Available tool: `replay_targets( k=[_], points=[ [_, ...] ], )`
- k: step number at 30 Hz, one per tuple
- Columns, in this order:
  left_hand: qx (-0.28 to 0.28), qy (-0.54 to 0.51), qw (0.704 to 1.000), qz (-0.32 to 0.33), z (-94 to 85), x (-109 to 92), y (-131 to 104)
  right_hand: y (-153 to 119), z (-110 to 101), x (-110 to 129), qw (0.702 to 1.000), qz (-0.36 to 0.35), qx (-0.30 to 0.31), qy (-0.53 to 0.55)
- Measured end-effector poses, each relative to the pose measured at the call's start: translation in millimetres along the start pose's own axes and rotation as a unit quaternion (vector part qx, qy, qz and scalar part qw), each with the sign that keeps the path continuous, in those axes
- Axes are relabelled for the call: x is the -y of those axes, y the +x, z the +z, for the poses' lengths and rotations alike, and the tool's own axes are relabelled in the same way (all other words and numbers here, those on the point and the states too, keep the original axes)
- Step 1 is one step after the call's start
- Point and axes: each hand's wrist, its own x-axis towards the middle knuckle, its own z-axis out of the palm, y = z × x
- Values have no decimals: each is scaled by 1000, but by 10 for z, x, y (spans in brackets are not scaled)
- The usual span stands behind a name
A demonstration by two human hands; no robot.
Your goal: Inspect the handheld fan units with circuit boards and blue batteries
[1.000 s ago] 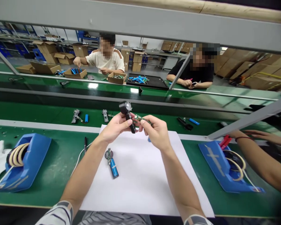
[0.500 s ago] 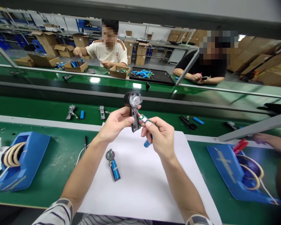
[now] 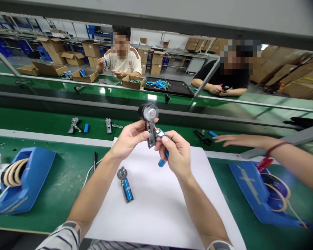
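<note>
Through the head view I read the left grip (image 3: 130, 139) as closed around the black casing (image 3: 151, 138), near the far edge of the white sheet (image 3: 156, 201). The casing's long axis is near upright, round head (image 3: 150, 112) uppermost. I read the right grip (image 3: 177, 151) as pinching the green circuit board (image 3: 160, 133). The board lies just right of the casing, slanting down toward the right grip. I cannot tell whether that grip also retains the blue cell (image 3: 161, 162) below.
</note>
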Motion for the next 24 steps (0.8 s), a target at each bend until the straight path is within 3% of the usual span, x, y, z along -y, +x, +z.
replay_targets(
  k=[9,14,16,19,24],
  points=[
    [-7,33,999,29,5,-4,-11,-12,0,-41,998,10,19,-53],
    [-32,50,997,51,0,10,-10,1,-16,-78,976,-74,-3,-203],
    [-39,56,996,59,-4,18,-14,-10,-8,-75,947,-111,-1,-300],
    [-69,85,992,68,2,22,-25,-39,27,-64,877,-156,-9,-455],
    [-108,105,987,48,101,34,-53,-10,114,-100,780,-249,-92,-567]
  ],
)
